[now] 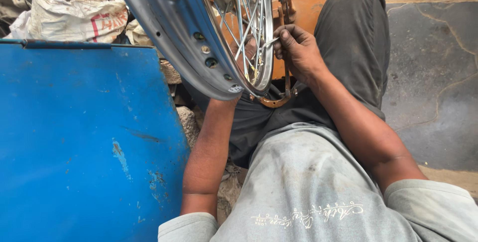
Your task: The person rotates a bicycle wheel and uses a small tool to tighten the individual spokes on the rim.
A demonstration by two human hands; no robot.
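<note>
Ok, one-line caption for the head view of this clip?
Seated person's right hand pinches a spoke of a spoked wheel rim on a rusty stand; left hand hidden behind it, blue panel alongside.

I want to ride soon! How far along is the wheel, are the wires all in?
Many spokes already sit in the rim, crossing toward the middle. The right hand pinches one spoke near the rim's edge; the left hand is mostly hidden behind the wheel, which rests in a rusty stand. Left: the rim is bare, with no tyre on it. Whether every hole is filled can't be seen.
</note>
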